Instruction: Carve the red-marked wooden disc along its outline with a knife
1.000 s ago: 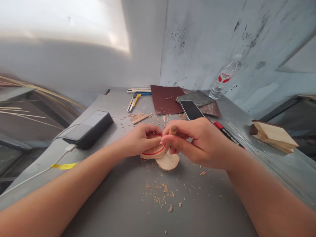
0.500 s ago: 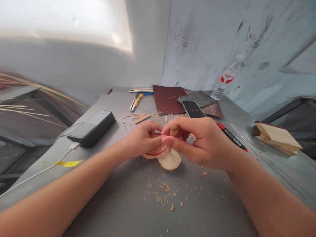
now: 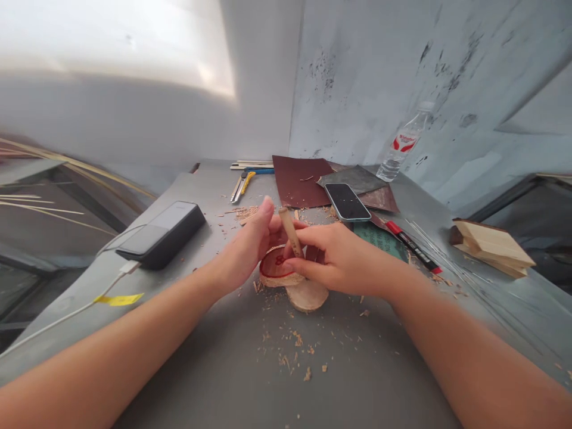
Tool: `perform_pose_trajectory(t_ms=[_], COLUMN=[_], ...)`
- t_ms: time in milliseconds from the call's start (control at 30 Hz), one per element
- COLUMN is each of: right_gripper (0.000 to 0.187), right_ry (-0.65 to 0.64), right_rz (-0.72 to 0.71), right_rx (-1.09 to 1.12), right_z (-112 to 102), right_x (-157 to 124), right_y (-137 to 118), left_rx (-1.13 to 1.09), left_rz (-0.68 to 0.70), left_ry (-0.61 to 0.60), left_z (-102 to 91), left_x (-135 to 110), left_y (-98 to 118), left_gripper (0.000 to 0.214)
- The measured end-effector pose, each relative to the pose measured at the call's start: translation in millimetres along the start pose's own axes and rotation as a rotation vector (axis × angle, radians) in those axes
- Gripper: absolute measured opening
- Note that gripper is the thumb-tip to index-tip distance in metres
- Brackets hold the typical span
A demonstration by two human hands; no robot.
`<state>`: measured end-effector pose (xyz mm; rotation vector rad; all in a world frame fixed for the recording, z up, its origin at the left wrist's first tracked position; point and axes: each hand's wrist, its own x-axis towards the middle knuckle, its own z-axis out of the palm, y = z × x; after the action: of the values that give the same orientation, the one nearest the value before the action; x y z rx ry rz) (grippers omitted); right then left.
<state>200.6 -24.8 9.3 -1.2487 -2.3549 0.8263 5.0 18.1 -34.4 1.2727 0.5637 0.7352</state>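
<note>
A round wooden slice with a red drawn outline and red marks on its face lies on the grey table, partly over a second pale wooden slice. My left hand holds the marked slice at its left and far edge, thumb raised. My right hand is closed around a tool with a light wooden handle, which stands tilted over the marked slice. The tool's tip is hidden behind my fingers.
Wood shavings lie scattered in front. A power bank with a cable sits at left. Behind are sandpaper sheets, a phone, a red marker, a utility knife, a water bottle and wooden blocks at right.
My left hand opened off the top of the marked slice, exposing its face. My right hand drew back right and tilted the tool handle upright, so more of it shows.
</note>
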Motion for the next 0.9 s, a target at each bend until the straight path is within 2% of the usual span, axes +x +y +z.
perform_pose_trajectory(t_ms=[133,233,333,467,633,800,900], right_gripper=[0.024,0.029,0.025,0.017,0.021,0.027,0.021], right_ry=[-0.012,-0.067,-0.080,-0.032,0.079,-0.031,-0.047], right_rz=[0.002,-0.009,-0.036,-0.055,-0.186,-0.268,-0.210], right_rx=[0.036,0.065,0.046,-0.044,-0.067,-0.052,-0.079], right_z=[0.8,-4.8,-14.2,-20.5,-7.8,10.4,17.7], right_x=[1.0,-0.9,-3.8,-3.7,4.7,10.1,10.0], right_y=[0.0,0.9,4.5,11.6,15.6,13.2,15.3], left_rx=[0.136,0.157,0.032,-0.159,-0.208,-0.240,-0.269], left_rz=[0.012,0.117,0.201,0.225,0.266,0.308,0.287], left_ry=[0.079,0.144,0.178,0.202,0.220,0.161,0.128], left_z=[10.7,15.3,13.4,9.9,14.2,25.5,32.7], left_x=[-7.3,-9.3,-8.7,-7.4,-9.8,-18.1,-21.7], left_y=[3.1,9.3,17.1,22.6,25.6,32.7,35.9], left_gripper=[0.055,0.046,0.041,0.028,0.013,0.014,0.015])
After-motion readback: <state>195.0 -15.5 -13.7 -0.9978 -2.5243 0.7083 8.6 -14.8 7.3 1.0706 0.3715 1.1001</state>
